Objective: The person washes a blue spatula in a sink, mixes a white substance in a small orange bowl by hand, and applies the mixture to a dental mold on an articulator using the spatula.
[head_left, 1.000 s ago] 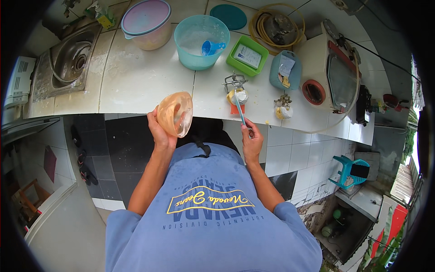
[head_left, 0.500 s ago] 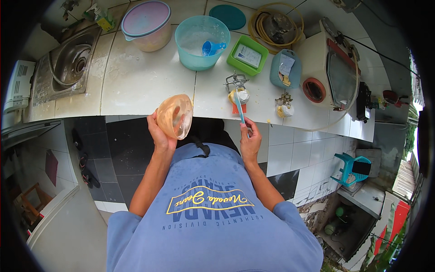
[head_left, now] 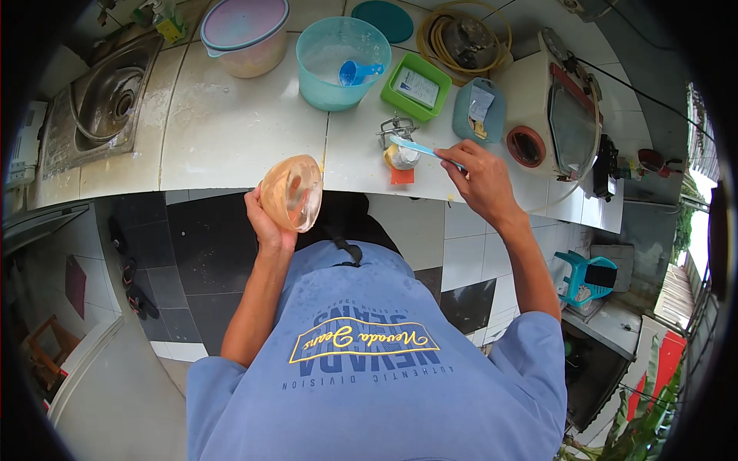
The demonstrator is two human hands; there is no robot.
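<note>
My left hand (head_left: 266, 226) grips a peach-coloured mixing bowl (head_left: 278, 188) in front of the counter edge, tilted so its opening faces right. A whitish smear coats its inside. My right hand (head_left: 483, 183), palm down, pinches the handle of a light blue spatula (head_left: 421, 147). The spatula's tip lies at the top of a white plaster mound (head_left: 403, 159) on a small hinged metal frame, which looks like a dental articulator (head_left: 395, 128). Yellowish material shows at the mound's left side. Beneath it, an orange-red square piece (head_left: 401, 177) rests on the counter edge.
Behind the articulator are a turquoise tub (head_left: 342, 84) with a blue scoop (head_left: 360, 72), a green tray (head_left: 416, 86) and a blue-grey basket (head_left: 478, 111). A lidded container (head_left: 244, 46) and a sink (head_left: 115, 104) are left; a cream machine (head_left: 542, 92) stands right.
My right hand has moved up and right over the counter, swinging the spatula from upright to nearly level across the plaster. It now hides the second plaster-bearing metal frame. The bowl stays in my left hand.
</note>
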